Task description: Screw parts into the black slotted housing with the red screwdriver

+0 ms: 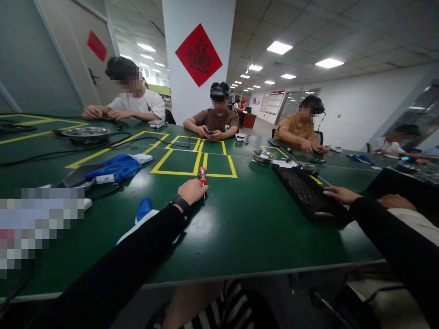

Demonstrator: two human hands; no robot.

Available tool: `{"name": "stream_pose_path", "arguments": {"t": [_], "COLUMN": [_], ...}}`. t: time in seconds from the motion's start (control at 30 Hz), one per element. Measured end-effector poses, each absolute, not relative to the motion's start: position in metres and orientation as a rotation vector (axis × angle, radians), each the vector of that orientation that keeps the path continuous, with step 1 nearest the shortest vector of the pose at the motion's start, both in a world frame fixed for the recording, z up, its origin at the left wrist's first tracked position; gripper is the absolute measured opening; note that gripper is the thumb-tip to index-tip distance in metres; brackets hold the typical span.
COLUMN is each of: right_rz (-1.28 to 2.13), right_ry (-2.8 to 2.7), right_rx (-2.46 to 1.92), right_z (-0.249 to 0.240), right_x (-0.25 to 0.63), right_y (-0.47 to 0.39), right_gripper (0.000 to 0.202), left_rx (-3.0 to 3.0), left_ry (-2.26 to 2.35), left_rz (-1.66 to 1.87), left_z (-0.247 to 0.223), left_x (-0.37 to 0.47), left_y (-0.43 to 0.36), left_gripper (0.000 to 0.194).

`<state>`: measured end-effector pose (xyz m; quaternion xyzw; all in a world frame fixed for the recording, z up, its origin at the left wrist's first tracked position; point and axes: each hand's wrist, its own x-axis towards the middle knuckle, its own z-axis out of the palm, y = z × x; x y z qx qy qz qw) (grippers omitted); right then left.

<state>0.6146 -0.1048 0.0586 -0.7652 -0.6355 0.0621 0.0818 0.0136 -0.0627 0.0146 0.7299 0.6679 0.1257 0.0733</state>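
A screwdriver with a red and clear handle [202,174] stands out from under my left hand [193,191], its shaft pointing toward me. The fingers of that hand are closed round it, over the green table [219,228]. On the right, my right hand [342,194] reaches to the edge of a black open tray [298,189], fingers stretched out and touching or just above its rim. Small parts lie inside the tray, too small to name.
Blue and white gloves [120,167] lie at the left, another [144,209] under my left forearm. Metal bowls [263,156] [87,133], black cables and yellow tape outlines [174,172] are on the table. Several people sit around it; a person's hand [398,202] is close by my right forearm.
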Motion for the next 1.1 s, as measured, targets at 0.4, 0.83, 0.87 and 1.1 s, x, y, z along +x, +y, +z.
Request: {"name": "stream_pose_path", "arguments": {"t": [0.4, 0.83, 0.87, 1.1], "right_rz": [0.598, 0.955, 1.054, 1.465], "right_ry": [-2.432, -2.514, -2.504, -2.525], "right_rx": [-2.099, -1.977, -1.964, -1.999], "right_z": [0.084, 0.081, 0.080, 0.078], "right_x": [0.498, 0.507, 0.510, 0.520], "right_y": [-0.152, -0.136, -0.132, -0.101], "right_gripper": [0.033, 0.029, 0.032, 0.043], "left_rx": [2.176, 2.188, 2.188, 2.173], "left_ry": [1.990, 2.000, 2.000, 1.993], "left_rz": [0.390, 0.391, 0.396, 0.386], "left_z": [0.015, 0.014, 0.014, 0.016], "left_x": [0.013, 0.013, 0.013, 0.012], "left_y": [-0.063, -0.063, -0.063, -0.064], "left_gripper": [0.044, 0.045, 0.045, 0.045]}}
